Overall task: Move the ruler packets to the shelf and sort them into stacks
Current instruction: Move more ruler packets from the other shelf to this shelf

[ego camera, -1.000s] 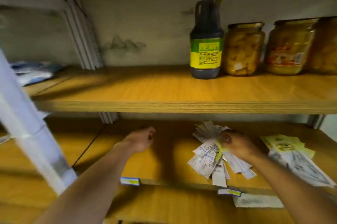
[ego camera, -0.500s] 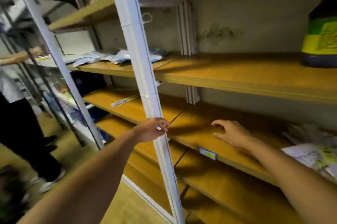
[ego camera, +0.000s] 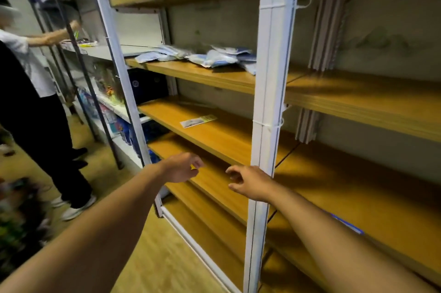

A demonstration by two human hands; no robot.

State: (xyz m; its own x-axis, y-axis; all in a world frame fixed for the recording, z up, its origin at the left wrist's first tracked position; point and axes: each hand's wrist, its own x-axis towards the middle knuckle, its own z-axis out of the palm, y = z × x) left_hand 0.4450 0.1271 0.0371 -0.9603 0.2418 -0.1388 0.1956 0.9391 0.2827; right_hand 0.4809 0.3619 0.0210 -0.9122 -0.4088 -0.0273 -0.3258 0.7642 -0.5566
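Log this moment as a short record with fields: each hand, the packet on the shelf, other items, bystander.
left hand: empty, fingers loosely curled, in front of the shelving
right hand: empty, beside the white upright post
ruler packet: one, flat on the middle wooden shelf
upper shelf: blue-white plastic bags
bystander: reaching to a shelf at left

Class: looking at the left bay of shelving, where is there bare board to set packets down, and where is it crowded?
Bare: the middle shelf around the lone ruler packet, and the board beneath it. Crowded: the upper shelf under blue-white plastic bags.
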